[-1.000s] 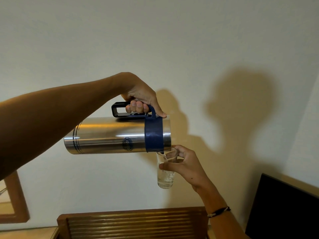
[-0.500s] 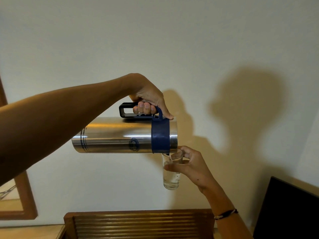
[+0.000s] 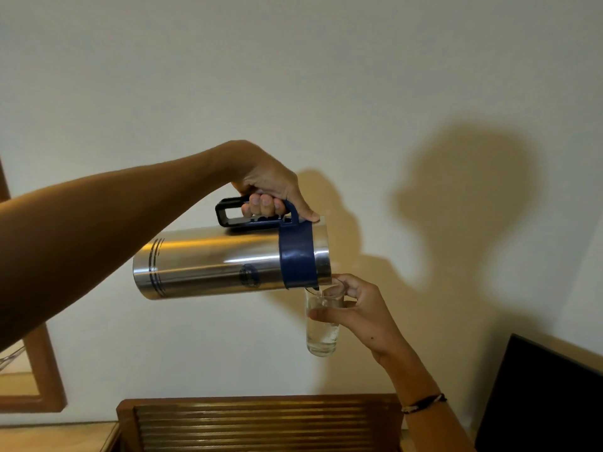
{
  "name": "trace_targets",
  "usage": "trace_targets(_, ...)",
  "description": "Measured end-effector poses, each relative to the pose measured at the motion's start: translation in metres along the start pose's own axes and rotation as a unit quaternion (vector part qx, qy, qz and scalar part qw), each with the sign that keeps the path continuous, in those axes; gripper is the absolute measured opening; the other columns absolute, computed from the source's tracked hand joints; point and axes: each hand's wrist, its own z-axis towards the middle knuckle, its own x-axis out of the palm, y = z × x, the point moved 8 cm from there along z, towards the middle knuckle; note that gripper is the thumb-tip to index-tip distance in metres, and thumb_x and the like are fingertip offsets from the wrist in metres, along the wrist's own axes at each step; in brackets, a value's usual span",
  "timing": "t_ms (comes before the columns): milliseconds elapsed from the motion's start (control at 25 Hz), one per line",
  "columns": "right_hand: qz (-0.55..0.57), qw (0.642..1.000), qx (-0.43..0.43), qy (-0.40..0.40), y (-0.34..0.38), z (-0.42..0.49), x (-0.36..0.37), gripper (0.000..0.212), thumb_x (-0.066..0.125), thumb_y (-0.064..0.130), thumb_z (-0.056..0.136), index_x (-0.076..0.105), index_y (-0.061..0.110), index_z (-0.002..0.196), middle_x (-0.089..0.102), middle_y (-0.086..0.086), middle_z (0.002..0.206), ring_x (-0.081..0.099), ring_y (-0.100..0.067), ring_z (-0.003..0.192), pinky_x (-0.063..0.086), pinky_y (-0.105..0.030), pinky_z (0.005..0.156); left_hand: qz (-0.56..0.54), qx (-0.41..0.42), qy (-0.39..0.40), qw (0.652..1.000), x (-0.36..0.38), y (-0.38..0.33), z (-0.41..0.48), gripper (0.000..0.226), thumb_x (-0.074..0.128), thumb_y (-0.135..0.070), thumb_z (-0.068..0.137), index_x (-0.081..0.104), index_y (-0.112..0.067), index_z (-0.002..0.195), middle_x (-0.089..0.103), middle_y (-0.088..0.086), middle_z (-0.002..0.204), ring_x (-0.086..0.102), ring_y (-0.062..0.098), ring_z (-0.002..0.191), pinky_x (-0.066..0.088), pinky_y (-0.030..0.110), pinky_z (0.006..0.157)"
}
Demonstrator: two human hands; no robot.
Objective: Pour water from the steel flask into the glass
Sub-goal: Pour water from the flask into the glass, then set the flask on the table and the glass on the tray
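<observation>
The steel flask (image 3: 212, 265) lies almost level in the air, its blue collar and mouth pointing right, mouth end tipped slightly down. My left hand (image 3: 270, 187) grips its dark handle from above, thumb resting on the rim. Just under the mouth, my right hand (image 3: 362, 311) holds a clear tall glass (image 3: 321, 334) upright near its top. Water stands in the glass, up to just below the rim. The flask's lip touches or nearly touches the glass's rim.
A plain pale wall fills the background, with shadows of the arms and head. A slatted wooden chair back or rack (image 3: 261, 422) sits below the glass. A dark screen (image 3: 548, 399) is at the lower right, a wooden frame (image 3: 42, 383) at the lower left.
The flask's base end has lowered a little relative to the mouth while the hands stay together. The water level in the glass has risen. The view has shifted slightly.
</observation>
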Motion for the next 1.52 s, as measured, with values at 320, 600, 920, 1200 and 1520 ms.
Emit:
trace_targets(320,0.002,1.0,0.009,-0.026,-0.009,0.01,-0.003,0.061,0.103,0.023,0.063,0.077,0.03,0.118,0.081,0.004,0.111,0.076,-0.008,0.103,0.062,-0.034,0.093,-0.136,0.061,-0.044,0.988,0.01,0.062,0.001,0.066,0.066,-0.051,0.1,0.048,-0.02,0.045,0.04,-0.001,0.041,0.034,0.014,0.036,0.033,0.028,0.049)
trace_targets(600,0.002,0.999,0.029,-0.029,-0.022,0.015,0.013,0.072,0.104,0.024,0.062,0.073,0.022,0.127,0.077,0.001,0.119,0.071,-0.019,0.115,0.06,-0.042,0.1,-0.459,0.147,-0.239,0.843,0.086,0.163,0.009,0.073,0.095,-0.072,0.043,0.045,-0.018,0.039,0.032,-0.002,0.035,0.025,0.013,0.029,0.021,0.02,0.038)
trace_targets(920,0.002,0.998,0.027,-0.049,-0.062,0.002,0.01,0.066,0.101,0.012,0.067,0.072,0.017,0.126,0.077,-0.004,0.12,0.077,-0.023,0.109,0.066,-0.038,0.091,-0.575,0.16,-0.319,0.736,0.185,0.24,0.036,0.067,0.09,-0.075,0.054,0.056,-0.018,0.045,0.038,-0.004,0.037,0.031,0.009,0.03,0.029,0.019,0.036)
trace_targets(1200,-0.052,0.989,0.132,-0.027,-0.215,-0.075,0.056,0.071,0.1,0.011,0.069,0.064,0.016,0.131,0.074,0.0,0.126,0.073,-0.018,0.115,0.066,-0.039,0.094,-0.593,0.055,-0.34,0.727,0.319,0.316,0.088,0.057,0.069,-0.04,0.092,0.054,-0.018,0.041,0.038,-0.006,0.036,0.031,0.01,0.033,0.029,0.02,0.039)
trace_targets(1520,-0.086,0.942,0.323,0.008,-0.481,-0.232,0.143,0.074,0.101,0.02,0.069,0.059,0.041,0.126,0.069,0.019,0.128,0.066,-0.005,0.118,0.061,-0.042,0.102,-0.61,-0.107,-0.292,0.729,0.554,0.427,0.146,0.055,0.077,-0.035,0.088,0.046,-0.008,0.051,0.033,-0.001,0.039,0.027,0.016,0.036,0.027,0.024,0.047)
